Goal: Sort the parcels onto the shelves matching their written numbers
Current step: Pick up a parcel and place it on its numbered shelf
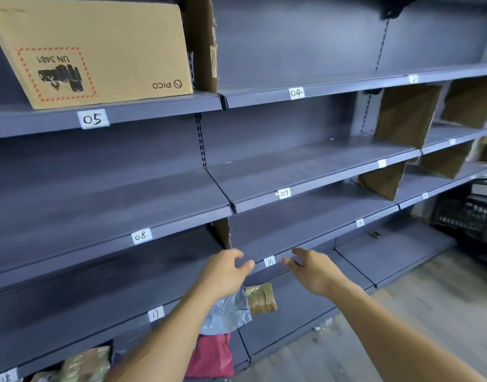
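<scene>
Both hands are out in front and hold nothing.

Left hand [226,274]: fingers loosely spread and slightly curled. The tips are at the front edge of shelf 16 [292,227], just left of label 16 [270,261]. Can't tell if they touch the edge.

Right hand [312,271]: also open and relaxed, with fingertips at the same edge just right of the label. The label sits between the two hands.

Parcels:
- Grey parcel [226,315] lies on the board one level down, under the left wrist, which partly hides it.
- Brown taped parcel [261,299] touches the grey one's right side, back from the front edge.
- Pink parcel [212,354] is lower, beside the left forearm (can't tell which board carries it).
- Crinkled parcel [85,362] is at the bottom left, cropped by the frame.
- Cardboard box [99,51] sits at the front edge above label 05 [93,119], print upside down.

Room: shelf 16 is bare grey from front edge to back panel. So are the boards over label 08 [141,236], label 09 [283,193] and label 04 [296,93].

Cardboard divider [223,232] stands at the left end of shelf 16, just above the left hand. Black crate [465,216] is at the far right, well apart from both hands.
</scene>
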Tool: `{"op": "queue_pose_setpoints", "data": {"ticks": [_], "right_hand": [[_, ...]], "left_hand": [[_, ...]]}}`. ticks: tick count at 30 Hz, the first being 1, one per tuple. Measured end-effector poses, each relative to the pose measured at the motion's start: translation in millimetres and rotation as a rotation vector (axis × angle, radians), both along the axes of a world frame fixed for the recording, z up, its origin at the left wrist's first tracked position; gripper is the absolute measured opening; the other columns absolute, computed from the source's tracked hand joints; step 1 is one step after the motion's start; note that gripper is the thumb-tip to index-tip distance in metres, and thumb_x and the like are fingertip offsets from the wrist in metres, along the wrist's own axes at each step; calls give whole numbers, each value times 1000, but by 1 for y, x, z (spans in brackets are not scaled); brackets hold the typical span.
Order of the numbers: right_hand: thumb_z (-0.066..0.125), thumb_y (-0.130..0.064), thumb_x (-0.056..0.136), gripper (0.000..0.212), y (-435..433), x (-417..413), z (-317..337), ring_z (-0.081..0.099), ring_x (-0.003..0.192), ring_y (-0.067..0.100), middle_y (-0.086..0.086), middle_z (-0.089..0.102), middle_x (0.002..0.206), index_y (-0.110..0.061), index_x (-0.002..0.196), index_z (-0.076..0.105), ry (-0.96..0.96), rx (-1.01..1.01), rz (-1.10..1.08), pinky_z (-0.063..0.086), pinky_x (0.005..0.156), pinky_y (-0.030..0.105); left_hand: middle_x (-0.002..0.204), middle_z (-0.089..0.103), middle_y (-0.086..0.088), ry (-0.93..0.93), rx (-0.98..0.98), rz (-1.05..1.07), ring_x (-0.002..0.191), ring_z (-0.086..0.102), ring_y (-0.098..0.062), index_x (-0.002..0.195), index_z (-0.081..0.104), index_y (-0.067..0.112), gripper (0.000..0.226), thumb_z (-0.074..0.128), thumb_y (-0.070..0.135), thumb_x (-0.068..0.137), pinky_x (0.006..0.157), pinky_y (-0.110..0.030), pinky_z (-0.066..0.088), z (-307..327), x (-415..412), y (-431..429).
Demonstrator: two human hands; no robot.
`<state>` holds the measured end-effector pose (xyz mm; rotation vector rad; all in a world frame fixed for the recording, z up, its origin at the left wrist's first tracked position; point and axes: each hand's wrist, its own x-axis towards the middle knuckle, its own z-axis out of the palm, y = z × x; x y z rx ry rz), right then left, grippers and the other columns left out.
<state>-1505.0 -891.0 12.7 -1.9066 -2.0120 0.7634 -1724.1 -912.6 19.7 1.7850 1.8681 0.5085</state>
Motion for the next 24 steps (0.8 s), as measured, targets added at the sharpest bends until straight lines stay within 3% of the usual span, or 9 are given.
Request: {"op": "queue_pose_setpoints", "data": {"ticks": [5,9,13,24], "right_hand": [[45,-52,102,57,-7,19,-8,58,115,30,12,61,134,-10,139,51,17,7,-156,49,91,37],[43,-54,102,58,-19,42,-14,53,127,29,8,57,142,-17,146,47,13,14,-280,46,93,33],[43,-57,101,61,-29,74,-23,52,129,26,7,55,144,-20,149,43,23,-18,-382,45,96,33],[45,-52,101,60,-33,241,-34,52,130,28,9,57,142,-8,142,50,47,-42,-574,44,102,34]], "left_hand": [[126,62,0,9,-19,-124,116,56,-17,123,62,23,36,57,46,96,97,-26,43,-7,23,21],[132,63,2,-7,-34,-212,124,57,-17,130,62,19,47,59,49,94,102,-32,46,-20,48,33],[137,60,2,26,-44,-301,125,55,-16,134,59,22,49,57,50,95,101,-30,45,-27,86,40],[133,62,4,-2,-74,-510,120,57,-13,133,60,23,49,57,52,93,99,-31,47,-27,257,80]]}}
